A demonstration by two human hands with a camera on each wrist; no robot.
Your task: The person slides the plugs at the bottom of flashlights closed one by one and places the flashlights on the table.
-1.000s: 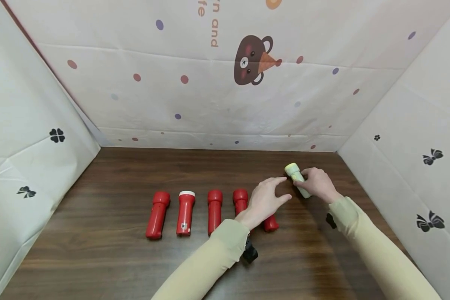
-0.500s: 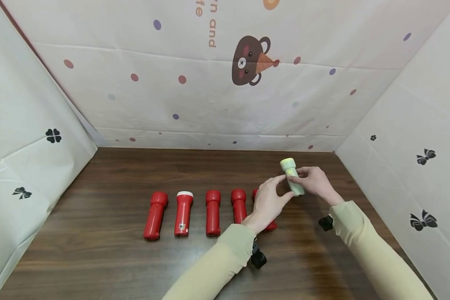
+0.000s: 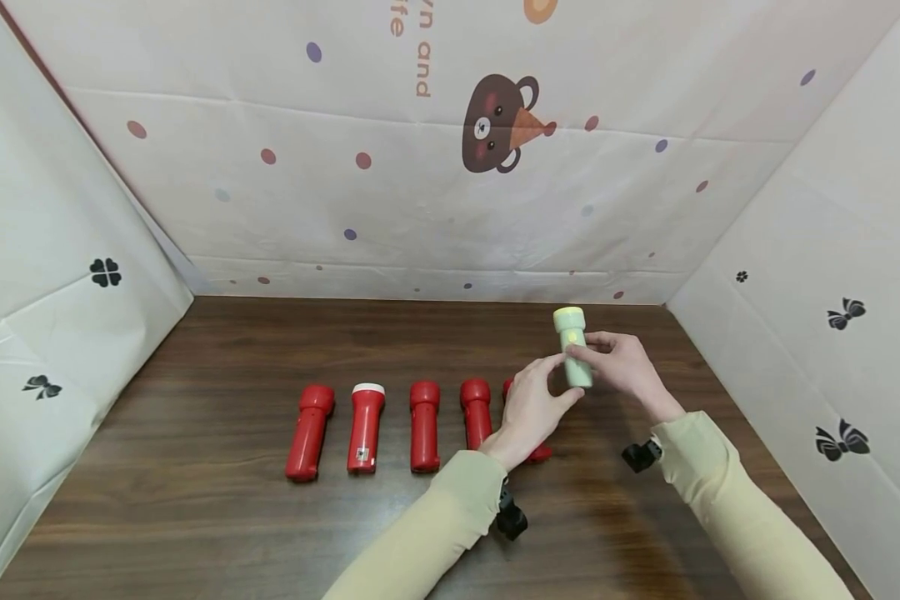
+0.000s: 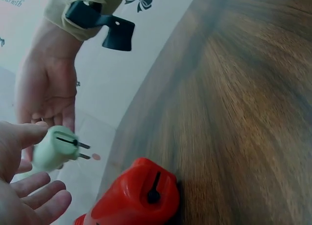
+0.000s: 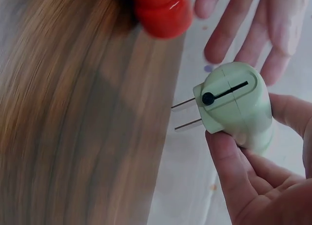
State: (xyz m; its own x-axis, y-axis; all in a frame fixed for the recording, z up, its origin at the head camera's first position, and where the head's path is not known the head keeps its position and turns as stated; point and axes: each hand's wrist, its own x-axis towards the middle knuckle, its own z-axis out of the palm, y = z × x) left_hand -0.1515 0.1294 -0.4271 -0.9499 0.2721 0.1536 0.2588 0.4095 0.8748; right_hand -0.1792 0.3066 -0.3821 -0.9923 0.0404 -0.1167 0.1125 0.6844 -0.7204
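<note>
A pale green flashlight (image 3: 572, 337) with a yellow rim is gripped by my right hand (image 3: 625, 365), thumb on one side and fingers on the other. It stands nearly upright, lens end up, above the far right of the table. Two metal plug prongs (image 5: 186, 124) stick out near its base in the right wrist view, beside a black slider (image 5: 208, 98). My left hand (image 3: 531, 408) is close to the flashlight's lower left side, its thumb and fingers spread apart. Whether its fingertips touch the flashlight I cannot tell. Under the left hand lies a red flashlight (image 3: 540, 454), partly hidden.
Several more red flashlights lie in a row to the left, among them one with a white rim (image 3: 364, 433) and one at the far left end (image 3: 309, 433). Printed white cloth (image 3: 420, 200) walls in the brown wooden table (image 3: 195, 517) at the back and sides.
My right hand has lifted the green flashlight and brought it left and more upright, near the left hand. The left hand has shifted only slightly, with its fingers still spread.
</note>
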